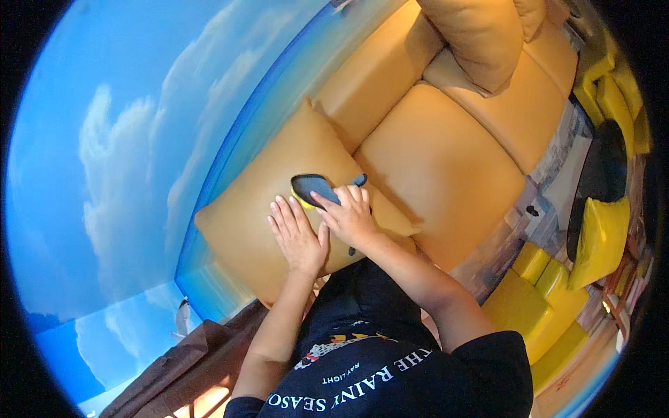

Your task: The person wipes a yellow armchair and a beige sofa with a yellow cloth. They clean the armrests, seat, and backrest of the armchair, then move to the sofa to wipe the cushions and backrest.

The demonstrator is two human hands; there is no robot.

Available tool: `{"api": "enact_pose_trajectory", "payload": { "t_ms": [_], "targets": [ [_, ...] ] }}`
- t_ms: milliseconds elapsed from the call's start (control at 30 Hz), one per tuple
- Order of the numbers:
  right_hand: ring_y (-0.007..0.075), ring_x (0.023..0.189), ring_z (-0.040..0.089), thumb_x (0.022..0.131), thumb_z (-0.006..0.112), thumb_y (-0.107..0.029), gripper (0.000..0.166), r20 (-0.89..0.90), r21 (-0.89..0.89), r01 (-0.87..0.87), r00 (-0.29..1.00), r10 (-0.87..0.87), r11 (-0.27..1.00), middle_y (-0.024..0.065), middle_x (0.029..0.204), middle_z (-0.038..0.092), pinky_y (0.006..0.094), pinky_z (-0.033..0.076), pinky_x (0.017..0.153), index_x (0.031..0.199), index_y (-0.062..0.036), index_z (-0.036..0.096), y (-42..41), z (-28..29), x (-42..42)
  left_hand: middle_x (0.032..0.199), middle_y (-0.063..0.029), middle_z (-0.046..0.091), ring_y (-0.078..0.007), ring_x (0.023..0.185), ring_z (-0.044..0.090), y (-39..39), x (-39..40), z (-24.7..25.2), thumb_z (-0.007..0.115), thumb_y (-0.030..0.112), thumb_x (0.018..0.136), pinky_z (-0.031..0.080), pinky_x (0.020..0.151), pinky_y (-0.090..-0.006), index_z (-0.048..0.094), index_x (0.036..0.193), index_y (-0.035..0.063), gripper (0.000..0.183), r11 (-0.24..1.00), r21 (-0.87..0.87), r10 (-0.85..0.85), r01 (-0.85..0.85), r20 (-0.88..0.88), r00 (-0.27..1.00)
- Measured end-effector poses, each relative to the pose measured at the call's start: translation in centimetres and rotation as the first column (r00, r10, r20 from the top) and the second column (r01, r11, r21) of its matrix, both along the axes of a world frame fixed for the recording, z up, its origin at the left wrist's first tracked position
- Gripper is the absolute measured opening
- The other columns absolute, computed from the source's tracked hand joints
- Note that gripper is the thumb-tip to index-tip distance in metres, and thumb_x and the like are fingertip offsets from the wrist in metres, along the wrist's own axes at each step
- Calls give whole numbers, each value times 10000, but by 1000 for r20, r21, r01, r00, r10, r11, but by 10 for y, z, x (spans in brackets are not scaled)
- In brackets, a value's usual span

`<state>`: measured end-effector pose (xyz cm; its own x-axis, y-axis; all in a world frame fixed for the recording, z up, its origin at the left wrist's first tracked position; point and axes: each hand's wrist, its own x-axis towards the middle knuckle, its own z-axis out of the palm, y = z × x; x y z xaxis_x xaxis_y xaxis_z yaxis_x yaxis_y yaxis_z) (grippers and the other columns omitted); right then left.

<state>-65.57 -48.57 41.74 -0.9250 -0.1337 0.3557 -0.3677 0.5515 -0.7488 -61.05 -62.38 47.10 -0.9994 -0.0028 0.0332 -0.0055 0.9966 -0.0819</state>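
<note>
My right hand (351, 217) is closed around a dark grey hand-held tool with a yellow edge (315, 188), which looks like a cleaning brush. Its broad end rests on a tan leather-like cushion (245, 209), and my index finger lies along its top. My palm hides the rest of the tool. Flat on the same cushion, close to the tool's yellow edge, lies my left hand (299, 235), fingers extended and holding nothing. A small dark piece (360, 180) shows just beyond my right knuckles; whether it belongs to the tool, I cannot tell.
The cushion leans at the end of a tan sofa (444, 162), with another cushion (483, 42) farther along. Behind is a wall painted with sky and clouds (130, 136). Yellow seats (543, 298) and a dark oval tabletop (603, 162) stand to the right. Brown cloth (172, 371) hangs lower left.
</note>
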Motion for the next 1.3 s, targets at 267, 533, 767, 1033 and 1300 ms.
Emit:
{"api": "enact_pose_trajectory", "payload": {
  "t_ms": [267,533,767,1033,1300],
  "targets": [
    [386,930,574,969,604,-256,268,497,227,200,818,-290,953,208,906,614,488,467,825,898,-25,720,53,-106,26,1621,-272,202,-425,1513,164,-16,21,-10,642,486,895,135,1214,-563,290,1540,-28,897,995,91,51,-49,-21,998],
    [384,952,554,948,632,-232,204,317,-74,167,939,-136,983,192,964,596,497,445,809,1020,-60,714,-27,-25,-22,1612,-272,223,-431,1507,178,-37,28,-8,672,398,889,138,1214,-564,296,1543,-12,859,978,198,72,-65,-27,997],
    [326,986,544,928,663,-290,289,-117,219,-83,987,111,972,121,1016,589,469,440,826,1188,-184,729,-78,22,-83,1327,-219,486,-418,1343,393,-52,-1,8,775,311,816,267,1140,-600,607,1299,79,561,962,273,6,25,-112,994],
    [388,959,567,993,576,-314,295,273,-32,352,903,-331,935,205,957,610,482,465,841,1042,-74,740,-59,-61,-116,1529,-281,336,-451,1479,218,-73,-67,13,701,482,870,188,1196,-573,460,1458,34,778,924,384,66,-6,-145,987],
    [259,737,619,1003,520,-302,421,885,-120,456,452,-113,882,157,825,665,421,484,678,919,84,667,-56,-76,-220,1605,-303,197,-431,1510,145,-69,-77,4,597,645,864,81,1206,-601,288,1536,-42,1010,944,325,25,-55,95,995]
  ]
}}
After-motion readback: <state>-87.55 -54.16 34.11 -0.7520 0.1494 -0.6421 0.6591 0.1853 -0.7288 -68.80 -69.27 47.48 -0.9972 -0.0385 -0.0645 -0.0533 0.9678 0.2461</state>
